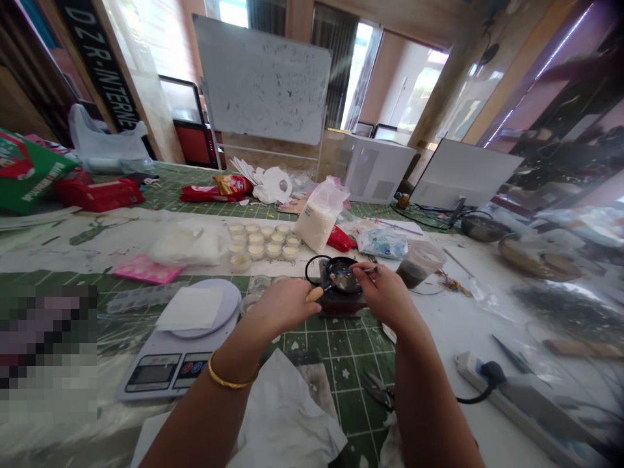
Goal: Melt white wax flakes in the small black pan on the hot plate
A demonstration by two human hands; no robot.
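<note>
My left hand (285, 302) is closed round the light wooden handle (315, 294) of a small black frying pan (335, 262). The pan rests on a compact dark hot plate (341, 307). Pale material lies in the pan, its kind unclear. Between the fingers of my right hand (387, 292) is a thin blue stick (347, 272), its far end inside the pan. Just left of the pan, partly behind my left hand, stand small clear cups (258, 284). Several cups filled with a creamy white substance (256, 250) sit farther back.
A kitchen scale (156, 374) bearing white paper (190, 309) stands left. Behind the pan is a bag of white granules (319, 221). A tub of dark contents (419, 263) is to the right. Scissors (376, 389) and a power strip (507, 403) lie nearer.
</note>
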